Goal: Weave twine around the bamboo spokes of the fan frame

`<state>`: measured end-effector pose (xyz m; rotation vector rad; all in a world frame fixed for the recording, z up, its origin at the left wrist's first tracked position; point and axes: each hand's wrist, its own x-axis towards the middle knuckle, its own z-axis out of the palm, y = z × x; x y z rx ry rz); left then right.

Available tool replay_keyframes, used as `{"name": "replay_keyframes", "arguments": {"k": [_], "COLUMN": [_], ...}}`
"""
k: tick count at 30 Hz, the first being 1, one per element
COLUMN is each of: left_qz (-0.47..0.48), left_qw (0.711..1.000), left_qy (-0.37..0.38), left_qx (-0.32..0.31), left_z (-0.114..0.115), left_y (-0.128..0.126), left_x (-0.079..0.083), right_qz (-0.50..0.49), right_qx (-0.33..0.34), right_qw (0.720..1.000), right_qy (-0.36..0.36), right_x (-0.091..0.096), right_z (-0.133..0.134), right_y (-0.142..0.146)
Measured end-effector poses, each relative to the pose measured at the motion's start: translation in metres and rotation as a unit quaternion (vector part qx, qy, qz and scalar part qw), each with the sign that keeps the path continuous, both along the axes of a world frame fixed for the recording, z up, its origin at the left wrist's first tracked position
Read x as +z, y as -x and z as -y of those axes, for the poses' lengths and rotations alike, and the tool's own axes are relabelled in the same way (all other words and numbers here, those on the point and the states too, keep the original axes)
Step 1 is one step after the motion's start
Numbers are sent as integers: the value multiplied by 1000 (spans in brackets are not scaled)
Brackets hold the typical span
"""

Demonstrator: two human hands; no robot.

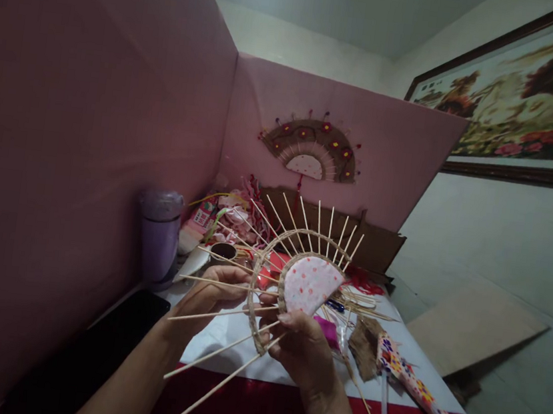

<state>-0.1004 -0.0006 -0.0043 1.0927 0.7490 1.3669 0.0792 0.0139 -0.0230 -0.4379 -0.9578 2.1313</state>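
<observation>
Held up in front of me is a fan frame (311,284) with thin wooden sticks spreading out from a half-round base covered in white, red-dotted cloth. A braided twine band (267,253) arcs across the sticks partway out. My right hand (303,348) grips the base from below, its thumb on the cloth edge and its fingers behind. My left hand (218,292) is closed at the band on the left side, fingertips pinched at the twine and a stick. Part of the left fingertips is hidden behind the frame.
A finished-looking brown fan with flowers (315,141) hangs on the pink partition (388,160). On the white tabletop are a purple lidded cup (158,243), a pile of pink ribbons (239,219), loose sticks (365,305), brown cloth (365,345) and a flower-patterned item (411,378).
</observation>
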Motion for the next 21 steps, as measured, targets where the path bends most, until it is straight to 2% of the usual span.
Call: {"name": "replay_keyframes", "arguments": {"k": [13, 21], "left_qz": [19, 45], "left_qw": [999, 998], "left_qy": [29, 6], "left_qx": [-29, -41], "left_z": [0, -6], "left_y": [3, 5], "left_x": [1, -7], "right_qz": [33, 34], "right_qx": [-10, -20], "right_qw": [999, 999], "right_qy": [-14, -17], "right_x": [3, 4], "right_z": [4, 6], "right_y": [0, 1]}}
